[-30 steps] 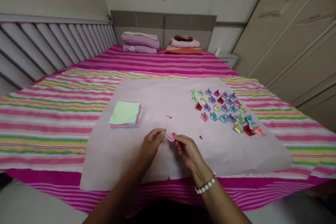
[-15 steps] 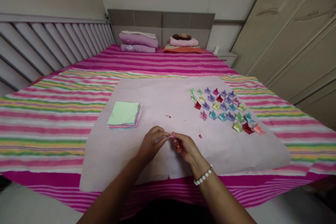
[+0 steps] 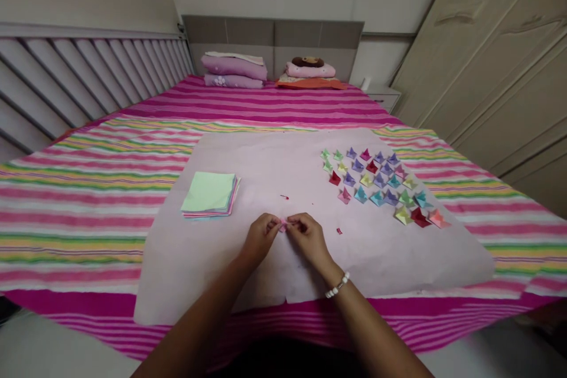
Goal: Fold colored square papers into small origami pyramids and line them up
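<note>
My left hand [image 3: 260, 238] and my right hand [image 3: 306, 237] meet over a large pale pink paper sheet [image 3: 212, 271] spread on the bed. Both pinch a small folded pink paper piece [image 3: 283, 224] between their fingertips. The piece is mostly hidden by my fingers. A white bead bracelet [image 3: 336, 286] is on my right wrist. A stack of coloured square papers [image 3: 209, 194], pale green on top, lies to the left of my hands. Several small folded paper shapes [image 3: 380, 184] in many colours stand in rows to the right.
Two tiny red scraps [image 3: 284, 196] [image 3: 339, 230] lie on the sheet near my hands. The bed has a striped pink, green and yellow cover [image 3: 88, 189]. Folded bedding and pillows [image 3: 234, 69] lie at the headboard. Wardrobe doors [image 3: 496, 71] stand on the right, a slatted panel [image 3: 66, 77] on the left.
My hands have moved closer together and slightly up the sheet. The pink piece, visible between them a second ago, is now nearly covered by my fingertips.
</note>
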Tool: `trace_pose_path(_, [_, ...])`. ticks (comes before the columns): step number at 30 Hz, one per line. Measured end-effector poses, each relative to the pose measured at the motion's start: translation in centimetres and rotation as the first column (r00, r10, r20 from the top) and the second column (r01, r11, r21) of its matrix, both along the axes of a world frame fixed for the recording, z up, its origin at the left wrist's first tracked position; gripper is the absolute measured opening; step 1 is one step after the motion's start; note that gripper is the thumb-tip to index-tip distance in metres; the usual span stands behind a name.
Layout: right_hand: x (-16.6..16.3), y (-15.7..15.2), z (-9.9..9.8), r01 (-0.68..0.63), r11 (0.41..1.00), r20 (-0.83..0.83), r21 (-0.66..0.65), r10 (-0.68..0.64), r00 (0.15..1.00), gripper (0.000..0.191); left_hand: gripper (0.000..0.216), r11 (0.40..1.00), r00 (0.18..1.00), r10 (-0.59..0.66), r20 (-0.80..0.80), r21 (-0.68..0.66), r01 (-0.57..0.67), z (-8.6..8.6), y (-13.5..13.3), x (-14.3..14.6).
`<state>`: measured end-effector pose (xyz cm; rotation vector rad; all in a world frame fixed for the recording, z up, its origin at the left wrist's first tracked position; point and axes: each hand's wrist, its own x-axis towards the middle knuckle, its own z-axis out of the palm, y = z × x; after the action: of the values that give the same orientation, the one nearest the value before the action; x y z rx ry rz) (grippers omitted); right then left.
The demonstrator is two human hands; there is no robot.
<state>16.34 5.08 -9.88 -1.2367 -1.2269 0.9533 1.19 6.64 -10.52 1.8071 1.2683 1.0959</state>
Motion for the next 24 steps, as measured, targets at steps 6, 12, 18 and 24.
trace_pose_path(6, [-0.2,0.3,-0.7,-0.068,0.992,0.133,0.106,0.054,0.99,0.008,0.006,1.0,1.0,-0.025,-0.008,-0.012,0.025,-1.0,0.0,0.3])
trace_pose_path(12, [0.0,0.5,-1.7,-0.047,0.994,0.157,0.101,0.03,0.987,0.009,0.009,1.0,0.999,-0.016,-0.047,0.01,0.016,-1.2,0.0,0.2])
trace_pose_path(18, [0.1,0.7,-2.4,-0.029,0.997,0.118,0.065,0.022,0.993,0.01,0.017,0.998,0.997,-0.022,-0.08,0.051,0.026,-1.4,-0.1,0.3])
trace_pose_path(24, [-0.2,0.6,-2.3,-0.038,0.998,0.089,0.044,0.034,0.995,0.007,0.011,0.998,0.997,-0.004,-0.082,0.062,0.009,-0.9,-0.3,0.7])
